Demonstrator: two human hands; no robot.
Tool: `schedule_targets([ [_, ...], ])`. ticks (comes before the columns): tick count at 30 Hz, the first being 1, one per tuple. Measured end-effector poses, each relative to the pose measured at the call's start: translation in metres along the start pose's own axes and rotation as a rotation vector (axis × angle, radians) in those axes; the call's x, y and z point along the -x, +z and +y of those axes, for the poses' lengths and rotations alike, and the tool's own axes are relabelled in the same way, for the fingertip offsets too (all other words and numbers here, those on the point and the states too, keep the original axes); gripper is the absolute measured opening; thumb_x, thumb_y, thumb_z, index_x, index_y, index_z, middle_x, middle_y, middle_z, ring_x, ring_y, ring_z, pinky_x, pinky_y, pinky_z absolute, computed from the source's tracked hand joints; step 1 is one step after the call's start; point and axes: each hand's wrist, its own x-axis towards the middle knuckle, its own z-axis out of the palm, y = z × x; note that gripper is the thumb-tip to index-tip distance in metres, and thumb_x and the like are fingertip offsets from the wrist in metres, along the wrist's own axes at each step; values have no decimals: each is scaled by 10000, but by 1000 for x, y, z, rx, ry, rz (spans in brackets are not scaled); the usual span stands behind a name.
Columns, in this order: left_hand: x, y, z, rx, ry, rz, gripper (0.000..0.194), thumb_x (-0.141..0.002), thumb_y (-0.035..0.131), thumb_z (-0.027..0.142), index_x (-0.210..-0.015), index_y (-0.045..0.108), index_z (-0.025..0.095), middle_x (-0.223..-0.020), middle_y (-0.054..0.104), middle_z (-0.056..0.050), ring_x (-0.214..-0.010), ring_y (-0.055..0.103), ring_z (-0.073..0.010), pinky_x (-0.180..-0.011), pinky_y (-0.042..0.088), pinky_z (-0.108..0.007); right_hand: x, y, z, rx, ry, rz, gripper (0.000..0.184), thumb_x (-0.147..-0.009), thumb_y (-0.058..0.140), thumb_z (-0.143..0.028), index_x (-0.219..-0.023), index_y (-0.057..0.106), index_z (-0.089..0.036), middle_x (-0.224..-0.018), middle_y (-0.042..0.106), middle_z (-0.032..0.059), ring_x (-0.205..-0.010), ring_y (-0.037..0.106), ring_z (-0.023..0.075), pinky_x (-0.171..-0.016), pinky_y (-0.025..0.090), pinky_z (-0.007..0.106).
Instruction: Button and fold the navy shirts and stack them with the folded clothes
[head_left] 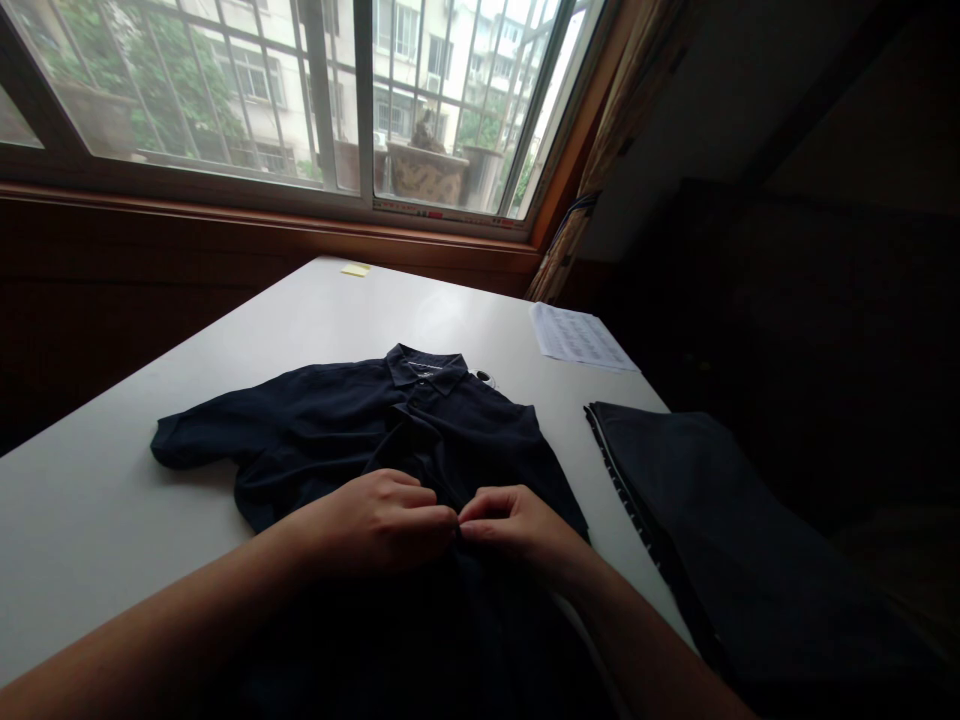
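A dark navy short-sleeved shirt [322,420] lies front up, its collar toward the window and one sleeve spread to the left. Over the middle of its front, my left hand [390,525] is closed, pinching the front edge of the cloth. My right hand [506,525] meets it there, thumb and forefinger pinched on the same edge. The fingertips of both hands nearly touch. Between them the fabric is bunched into folds; whether a button sits there is too dark and small to tell. The lower part of the shirt is in deep shadow.
The shirt rests on a white table [187,370]. Printed papers [581,337] lie at the back right, a yellow sticky note [355,270] at the far edge. Folded dark cloth [712,500] hangs over the right edge. A small round white-and-black object [484,377] is by the collar. Beyond is a barred window [360,100].
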Motion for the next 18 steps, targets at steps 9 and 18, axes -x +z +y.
schedule_targets([
  [9, 2, 2, -1, -12, -3, -40, 149, -1027, 461, 208, -985, 594, 158, -693, 548, 6, -546, 463, -123, -547, 369, -285, -1, 1, 1, 52, -22, -12, 264, -712, 848, -396, -834, 801, -167, -741, 703, 10, -692, 580, 144, -683, 410, 265],
  [18, 4, 7, -6, -32, -10, -79, 169, -1037, 463, 218, -944, 593, 167, -766, 600, -7, -612, 534, -113, -586, 405, -280, 0, 6, -3, 98, -32, 13, 240, -717, 831, -363, -807, 756, -154, -702, 654, -10, -648, 539, 120, -629, 396, 241],
])
